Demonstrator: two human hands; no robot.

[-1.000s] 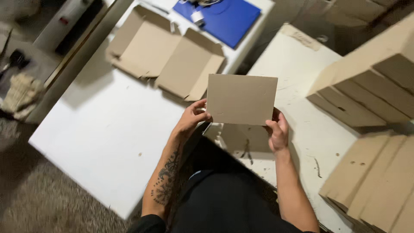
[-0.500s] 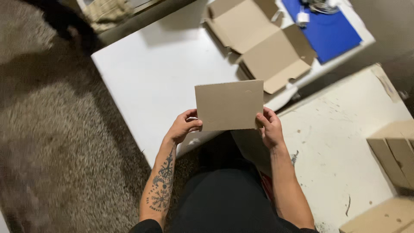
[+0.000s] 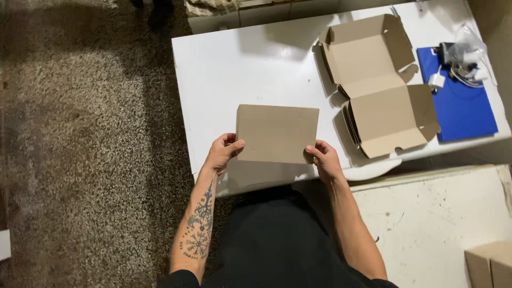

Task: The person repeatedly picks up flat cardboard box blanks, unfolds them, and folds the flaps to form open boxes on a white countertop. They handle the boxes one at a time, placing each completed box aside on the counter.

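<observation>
cardboard sheet [image 3: 277,133] in both hands, fingers hidden

Flat box [image 3: 277,133]: matt brown cardboard. Table [image 3: 240,69]: smooth white, slight sheen. Carpet [image 3: 80,160]: rough speckled pile.

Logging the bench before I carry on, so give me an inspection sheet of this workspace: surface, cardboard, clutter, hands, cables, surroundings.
Surface: white table, mostly bare.
Job's things: flat cardboard piece held up over the table's near edge; stack of unfolded box blanks lying open on the table.
Clutter: blue sheet at the table's right end.
Hands: left hand and right hand grip the piece's lower corners.
Cables: white cable bundle on the blue sheet.
Surroundings: speckled carpet; second, scuffed white table; cardboard boxes at lower right.
</observation>
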